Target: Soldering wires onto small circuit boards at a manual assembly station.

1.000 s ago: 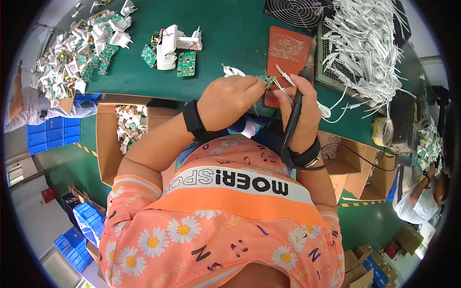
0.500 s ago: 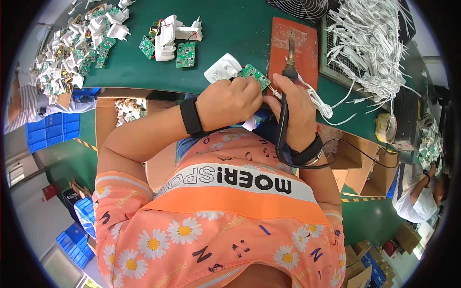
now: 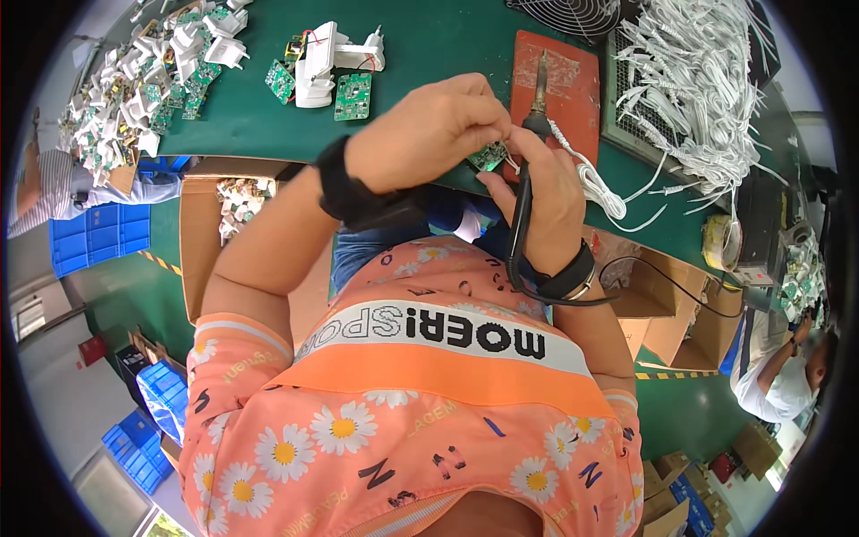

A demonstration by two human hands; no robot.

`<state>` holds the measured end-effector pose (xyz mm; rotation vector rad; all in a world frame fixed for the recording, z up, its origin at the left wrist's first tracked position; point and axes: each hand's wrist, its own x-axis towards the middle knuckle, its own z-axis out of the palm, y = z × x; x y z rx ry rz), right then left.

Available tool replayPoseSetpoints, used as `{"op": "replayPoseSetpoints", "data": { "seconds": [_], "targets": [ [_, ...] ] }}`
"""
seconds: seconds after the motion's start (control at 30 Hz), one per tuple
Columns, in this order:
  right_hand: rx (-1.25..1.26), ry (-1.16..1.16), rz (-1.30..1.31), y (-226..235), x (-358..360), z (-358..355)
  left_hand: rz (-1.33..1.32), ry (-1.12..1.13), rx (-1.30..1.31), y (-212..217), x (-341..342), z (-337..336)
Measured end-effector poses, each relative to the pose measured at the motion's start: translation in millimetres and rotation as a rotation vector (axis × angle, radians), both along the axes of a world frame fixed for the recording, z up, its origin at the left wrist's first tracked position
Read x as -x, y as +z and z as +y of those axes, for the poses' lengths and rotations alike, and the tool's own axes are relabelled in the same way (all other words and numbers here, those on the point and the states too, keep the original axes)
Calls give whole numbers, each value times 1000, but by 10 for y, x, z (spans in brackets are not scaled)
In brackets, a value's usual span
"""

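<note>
Moved higher, the left hand (image 3: pixel 434 130) is near the right hand (image 3: pixel 557 192), which grips a soldering iron (image 3: pixel 537 123). Whether the left pinches anything is hidden. Above the frame's middle, a green board (image 3: pixel 488 159) peeks out.

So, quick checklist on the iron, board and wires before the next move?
1. Soldering iron in right hand: ok, held.
2. Iron tip away from fingers: ok, points away from both hands, over the red mat.
3. Iron cord well clear of right wrist: not ok, loops close past the wristband.
4. Circuit board fully visible: not ok, partly hidden by left hand.
5. White wires joined to board: cannot tell, too small and partly covered.
</note>
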<state>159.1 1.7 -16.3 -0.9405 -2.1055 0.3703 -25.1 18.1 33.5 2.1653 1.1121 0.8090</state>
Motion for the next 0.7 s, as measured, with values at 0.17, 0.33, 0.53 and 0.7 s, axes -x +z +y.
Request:
{"op": "replayPoseSetpoints", "data": {
  "seconds": [0.17,0.33,0.53,0.7],
  "targets": [
    [-15,0,-10,12,-14,17,91,259,-169,-202,-269,-297],
    [-4,9,3,17,-27,5,17,314,-243,-300,-371,-525],
    [80,-22,137,90,-58,-25,-47,370,-269,-468,-272,-360],
    [195,16,325,314,-407,-146,-15,363,-244,-387,-274,-345]
  ]
}}
